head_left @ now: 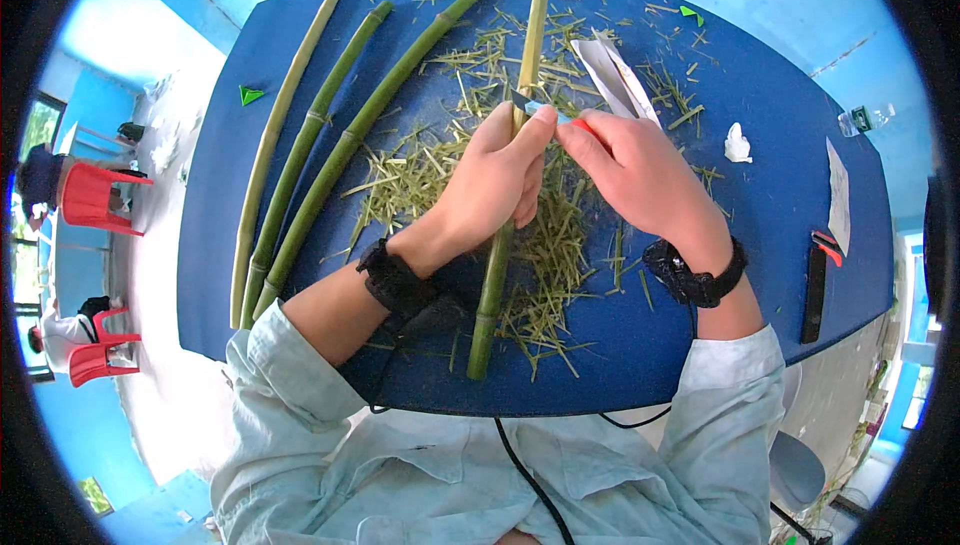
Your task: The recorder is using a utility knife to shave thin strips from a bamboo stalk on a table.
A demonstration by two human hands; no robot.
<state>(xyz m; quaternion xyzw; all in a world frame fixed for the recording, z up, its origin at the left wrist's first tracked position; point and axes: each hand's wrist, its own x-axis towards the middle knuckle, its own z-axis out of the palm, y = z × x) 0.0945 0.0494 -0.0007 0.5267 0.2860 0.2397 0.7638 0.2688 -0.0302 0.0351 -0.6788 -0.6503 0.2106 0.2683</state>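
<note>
A long bamboo stalk (495, 275) lies lengthwise across the blue counter (760, 205), green near the person and pale, stripped toward the far end. A small knife (545, 108) with a light blade rests against its peeled part.

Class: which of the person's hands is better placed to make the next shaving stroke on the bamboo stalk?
Right. The right hand holds the knife against the bamboo stalk; the left hand grips the stalk.

Bare blue table (760, 245) open toward three and four o'clock. Blocked at nine to eleven o'clock by three bamboo stalks (330, 135); shavings (440, 165) littered at twelve; black cutter (815, 290) at far three o'clock edge.
</note>
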